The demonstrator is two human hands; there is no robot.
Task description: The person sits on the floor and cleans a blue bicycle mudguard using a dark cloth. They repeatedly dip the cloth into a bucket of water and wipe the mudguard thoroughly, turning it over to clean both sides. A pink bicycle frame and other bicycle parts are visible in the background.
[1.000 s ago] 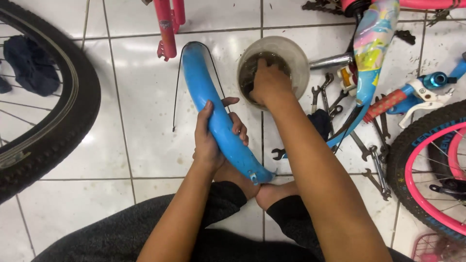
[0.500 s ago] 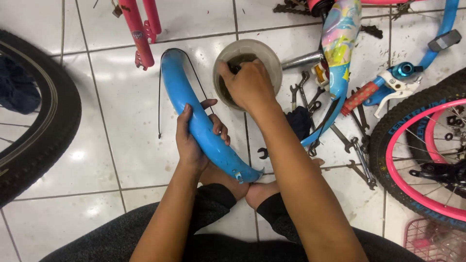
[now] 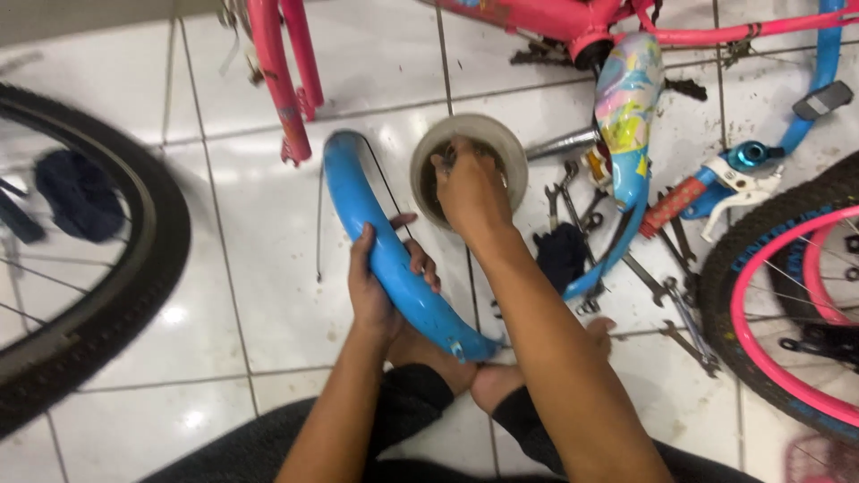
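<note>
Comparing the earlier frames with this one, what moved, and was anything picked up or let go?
Little changed. The view shifted, so the pink fork and frame now show more fully. The right hand stays reaching into the round bowl, fingers among the small parts; whether it grips one is hidden. The left hand keeps its grasp on the blue mudguard, whose lower end rests by the feet. Nothing was let go. The wrenches lie where they were.

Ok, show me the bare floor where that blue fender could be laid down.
Bare tiles lie between the black tyre and the blue fender held by the left hand. Right of the right hand in the bowl, wrenches crowd the floor.
</note>
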